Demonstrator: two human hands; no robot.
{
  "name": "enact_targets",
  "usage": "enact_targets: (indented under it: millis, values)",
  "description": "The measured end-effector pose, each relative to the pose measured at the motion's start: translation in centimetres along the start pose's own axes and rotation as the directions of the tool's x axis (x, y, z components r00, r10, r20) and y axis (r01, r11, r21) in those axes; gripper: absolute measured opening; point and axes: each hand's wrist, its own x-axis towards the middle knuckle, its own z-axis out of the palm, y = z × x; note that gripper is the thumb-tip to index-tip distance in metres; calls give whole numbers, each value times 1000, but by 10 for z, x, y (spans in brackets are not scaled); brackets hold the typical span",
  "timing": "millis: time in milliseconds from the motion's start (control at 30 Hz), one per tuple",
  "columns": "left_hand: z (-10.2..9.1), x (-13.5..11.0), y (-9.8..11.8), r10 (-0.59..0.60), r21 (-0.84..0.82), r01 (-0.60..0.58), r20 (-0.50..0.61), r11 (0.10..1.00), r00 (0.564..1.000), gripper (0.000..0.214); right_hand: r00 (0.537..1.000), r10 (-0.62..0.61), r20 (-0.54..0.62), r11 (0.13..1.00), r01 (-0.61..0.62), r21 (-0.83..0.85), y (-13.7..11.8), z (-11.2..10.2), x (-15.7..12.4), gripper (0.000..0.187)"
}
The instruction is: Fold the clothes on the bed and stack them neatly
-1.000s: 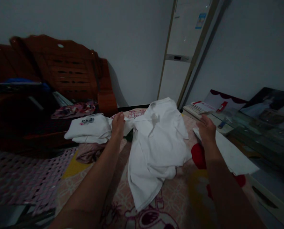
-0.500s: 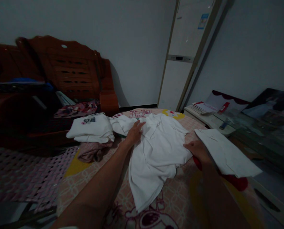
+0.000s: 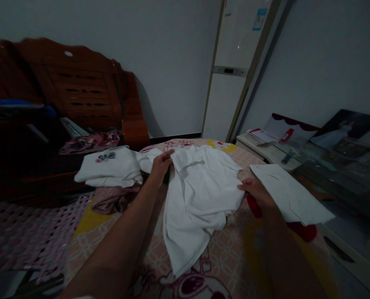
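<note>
Left hand [image 3: 160, 165] is pinching the white shirt [image 3: 200, 199] collar at frame centre; right hand [image 3: 256, 192] is gripping its right edge, fingers closed.

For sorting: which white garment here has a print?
The folded garment at far left: dark print on top. The held shirt and right piece look plain.

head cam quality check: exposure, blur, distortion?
Head view: underexposed, and the wooden bench side is nearly black. The white shirt is brightest, with its folds readable. The right hand and forearm are smeared by blur, while the left hand is sharper. The air conditioner leans from wide-angle distortion.
</note>
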Motion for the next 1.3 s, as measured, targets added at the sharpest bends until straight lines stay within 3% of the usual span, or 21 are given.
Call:
enact_targets:
  millis: [67,167,233,300,367,400,467,533,600,633,700,767,867,933,1000,1067,1167,1233,1300]
  values:
    - [-10,7,4,-5,-150,-7,-85,989,996,49,995,-39,-93,980,57,192,0,4,4,27]
    - [-23,12,5,41,-113,-62,-182,992,982,59,994,-44,-100,942,74,327,-1,5,3,33]
    - [-28,13,5,56,-67,-71,-206,995,977,67,997,-53,48,953,37,300,-2,1,-1,35]
    - [-26,10,5,96,42,-90,-178,995,979,68,967,-41,251,978,-12,208,-4,-5,-7,36]
    - [-20,5,9,179,219,-158,-79,963,981,63,922,-5,386,994,-37,101,-4,-10,-11,37]
    - [-16,2,13,229,309,-214,-15,927,973,60,916,4,401,997,-36,72,-3,-10,-10,37]
    - [-6,-5,25,325,438,-332,92,836,941,56,956,-41,290,992,3,128,-2,-8,-7,38]
    - [3,-12,40,397,505,-419,156,755,904,54,995,-99,5,957,94,273,1,-4,1,38]
    - [12,-19,56,399,507,-459,229,730,888,49,955,-77,-286,917,180,355,6,0,8,39]
    - [16,-22,63,360,479,-457,285,749,888,44,929,-49,-367,912,191,363,8,0,10,39]
    - [22,-29,72,208,401,-411,461,819,863,35,922,-11,-386,920,161,358,12,-1,13,39]
    - [27,-36,75,19,355,-335,661,873,750,28,957,-32,-289,930,134,341,14,-3,12,42]
    - [32,-49,73,-227,380,-258,852,888,472,24,979,-131,-154,947,169,271,13,-5,9,54]
    - [37,-58,71,-332,407,-212,889,889,315,25,975,-142,-173,965,175,194,13,-7,9,56]
    - [45,-69,71,-384,420,-179,901,890,203,25,958,-89,-274,987,121,104,12,-9,9,45]
    - [53,-78,73,-411,427,-176,903,887,125,26,932,-28,-363,998,48,47,12,-12,8,30]
    - [60,-86,76,-430,433,-165,901,886,58,31,923,-21,-384,996,53,74,7,-17,3,28]
    - [61,-87,77,-422,421,-129,906,898,23,33,940,-72,-333,986,118,119,2,-20,-2,31]
    - [59,-86,77,-402,401,-83,916,912,6,32,980,-121,-157,979,144,147,-2,-21,-7,33]
